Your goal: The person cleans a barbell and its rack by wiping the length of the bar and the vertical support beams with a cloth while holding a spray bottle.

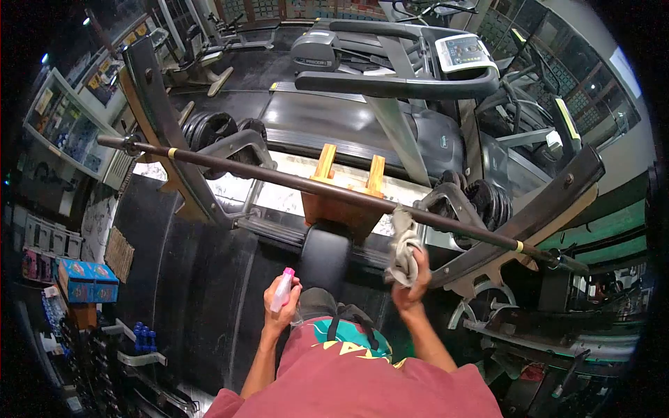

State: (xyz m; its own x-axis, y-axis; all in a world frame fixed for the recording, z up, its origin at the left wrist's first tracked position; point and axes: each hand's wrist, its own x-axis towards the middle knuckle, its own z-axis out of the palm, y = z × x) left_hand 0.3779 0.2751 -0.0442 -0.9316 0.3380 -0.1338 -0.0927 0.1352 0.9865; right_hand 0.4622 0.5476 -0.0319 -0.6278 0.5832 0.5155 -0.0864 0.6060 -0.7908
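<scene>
A maroon shirt with a teal and yellow print is seen nearest the camera, its lower part cut off by the frame. Just beyond it, a small translucent bottle with a bright pink top is held at a slight tilt in the left hand, whose fingers are wrapped around it; its contents cannot be made out. By the right hand, which is slightly blurred, a crumpled greyish-white cloth is gripped, the fingers being bent about its lower part and partly hidden. A short stretch of a long dark metal bar with yellow bands is overlapped by the upper end of the cloth; how firmly it is pressed there cannot be told. The bar is borne by two dark uprights, one near each end. Below it, a black padded seat is partly covered from view at its near end by the person's clothing. Behind the bar, a brown wooden piece with two paler slats is partly hidden. Farther off, a grey and black treadmill is seen, the markings on its console too small to be read
</scene>
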